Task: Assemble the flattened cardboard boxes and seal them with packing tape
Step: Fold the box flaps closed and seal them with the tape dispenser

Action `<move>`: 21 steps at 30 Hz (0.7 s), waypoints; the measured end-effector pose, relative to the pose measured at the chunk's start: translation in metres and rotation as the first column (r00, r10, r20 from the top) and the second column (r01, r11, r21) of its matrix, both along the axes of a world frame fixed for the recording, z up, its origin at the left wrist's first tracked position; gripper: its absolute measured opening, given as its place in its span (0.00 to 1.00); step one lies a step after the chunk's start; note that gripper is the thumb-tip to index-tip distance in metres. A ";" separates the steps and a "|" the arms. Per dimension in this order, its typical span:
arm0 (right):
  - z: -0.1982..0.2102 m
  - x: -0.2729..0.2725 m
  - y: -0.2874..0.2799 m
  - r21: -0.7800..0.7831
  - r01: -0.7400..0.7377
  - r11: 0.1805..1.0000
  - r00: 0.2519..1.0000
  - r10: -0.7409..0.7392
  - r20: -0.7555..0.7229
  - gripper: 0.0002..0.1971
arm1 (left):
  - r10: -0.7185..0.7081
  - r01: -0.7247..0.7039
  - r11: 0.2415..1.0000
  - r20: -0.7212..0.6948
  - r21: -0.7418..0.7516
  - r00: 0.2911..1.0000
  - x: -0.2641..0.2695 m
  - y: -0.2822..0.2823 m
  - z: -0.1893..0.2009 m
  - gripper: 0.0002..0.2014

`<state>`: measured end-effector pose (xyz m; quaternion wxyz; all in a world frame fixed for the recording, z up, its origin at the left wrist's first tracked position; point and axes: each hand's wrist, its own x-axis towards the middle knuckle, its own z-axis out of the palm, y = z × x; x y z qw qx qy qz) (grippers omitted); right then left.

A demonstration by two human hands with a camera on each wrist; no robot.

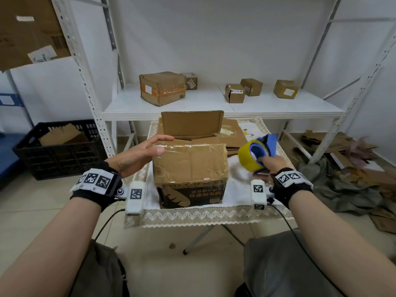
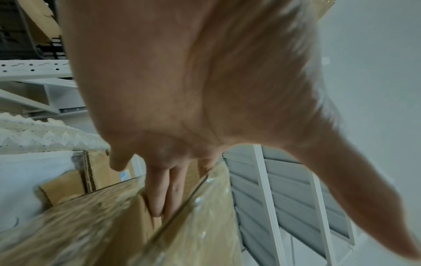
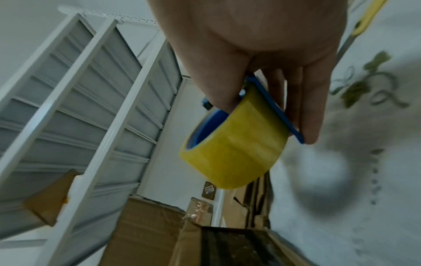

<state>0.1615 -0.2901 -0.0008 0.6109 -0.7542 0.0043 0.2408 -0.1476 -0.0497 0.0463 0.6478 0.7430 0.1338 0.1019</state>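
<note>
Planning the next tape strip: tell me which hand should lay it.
Right. The right hand already grips the tape dispenser beside the cardboard box; the left hand, open, rests at the box's top corner, probably best steadying it.

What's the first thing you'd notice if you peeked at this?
The bright yellow tape roll on its blue dispenser, gripped by the right hand at the table's right side. Next, the brown cardboard box standing mid-table, shiny with clear tape, with the left hand spread open at its top left corner.
</note>
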 end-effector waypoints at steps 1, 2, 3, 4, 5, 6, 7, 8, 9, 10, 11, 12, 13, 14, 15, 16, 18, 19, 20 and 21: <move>-0.006 0.002 -0.001 -0.060 -0.011 0.998 1.000 0.010 -0.006 0.11 | 0.004 -0.004 1.000 0.006 -0.004 1.000 0.000 0.000 -0.002 0.54; -0.013 0.005 -0.001 -0.115 -0.012 0.993 1.000 0.011 -0.011 0.11 | 0.006 -0.006 1.000 0.008 -0.003 1.000 0.000 0.000 -0.002 0.54; -0.017 0.005 0.000 -0.174 -0.029 0.984 1.000 0.029 0.001 0.11 | 0.005 -0.005 1.000 0.011 -0.006 1.000 0.000 0.001 -0.003 0.54; -0.021 0.005 0.000 -0.232 -0.046 0.972 0.998 0.053 0.021 0.11 | 0.007 -0.007 1.000 0.009 -0.009 1.000 0.000 0.001 -0.003 0.54; -0.024 0.005 0.001 -0.289 -0.061 0.955 0.997 0.074 0.035 0.11 | 0.012 -0.012 1.000 0.007 -0.013 1.000 0.001 0.001 -0.003 0.53; -0.026 0.007 0.002 -0.341 -0.083 0.936 0.994 0.100 0.032 0.14 | 0.018 -0.018 1.000 0.005 -0.013 1.000 0.001 0.001 -0.003 0.52; -0.027 0.009 0.003 -0.403 -0.103 0.910 0.991 0.128 0.035 0.19 | 0.029 -0.029 0.999 0.004 -0.016 1.000 0.002 0.002 -0.004 0.52; -0.027 0.010 0.006 -0.469 -0.081 0.879 0.990 0.126 0.066 0.28 | 0.046 -0.046 0.999 -0.004 -0.016 0.999 0.003 0.003 -0.005 0.51; -0.023 0.008 0.009 -0.482 -0.009 0.876 0.983 0.095 0.156 0.34 | 0.068 -0.068 0.998 -0.012 -0.010 0.998 0.004 0.004 -0.006 0.49; -0.013 0.001 0.013 -0.371 0.069 0.926 0.964 0.034 0.264 0.36 | 0.091 -0.091 0.996 -0.017 -0.001 0.996 0.006 0.004 -0.008 0.45; 0.000 -0.009 0.017 -0.164 0.061 0.985 0.942 -0.002 0.336 0.35 | 0.111 -0.111 0.994 -0.010 0.015 0.994 0.008 0.004 -0.010 0.39; 0.011 -0.018 0.023 0.054 -0.042 0.998 0.927 0.019 0.376 0.32 | 0.134 -0.134 0.990 0.007 0.047 0.991 0.009 0.003 -0.013 0.32; 0.024 -0.030 0.029 0.171 -0.214 0.962 0.917 0.138 0.374 0.29 | 0.154 -0.156 0.984 0.030 0.083 0.988 0.010 0.001 -0.016 0.28; 0.033 -0.041 0.034 0.149 -0.405 0.902 0.868 0.328 0.374 0.28 | 0.168 -0.174 0.977 0.053 0.123 0.984 0.011 0.001 -0.020 0.27; 0.039 -0.050 0.039 0.054 -0.567 0.822 0.774 0.509 0.378 0.29 | 0.182 -0.192 0.967 0.072 0.168 0.981 0.012 0.000 -0.024 0.28; 0.041 -0.056 0.043 -0.059 -0.666 0.744 0.677 0.636 0.370 0.33 | 0.196 -0.211 0.955 0.089 0.210 0.977 0.013 -0.001 -0.027 0.29; 0.033 -0.058 0.052 -0.213 -0.714 0.667 0.577 0.733 0.360 0.40 | 0.237 -0.258 0.931 0.110 0.257 0.965 0.013 -0.001 -0.030 0.36; 0.030 -0.059 0.054 -0.224 -0.703 0.675 0.583 0.728 0.361 0.41 | 0.258 -0.279 0.924 0.112 0.263 0.960 0.014 0.000 -0.031 0.43; 0.026 -0.057 0.055 -0.211 -0.693 0.690 0.603 0.714 0.356 0.43 | 0.276 -0.294 0.919 0.106 0.261 0.955 0.015 0.002 -0.030 0.50; 0.025 -0.057 0.056 -0.199 -0.693 0.693 0.612 0.711 0.347 0.45 | 0.284 -0.298 0.920 0.091 0.254 0.955 0.016 0.004 -0.029 0.56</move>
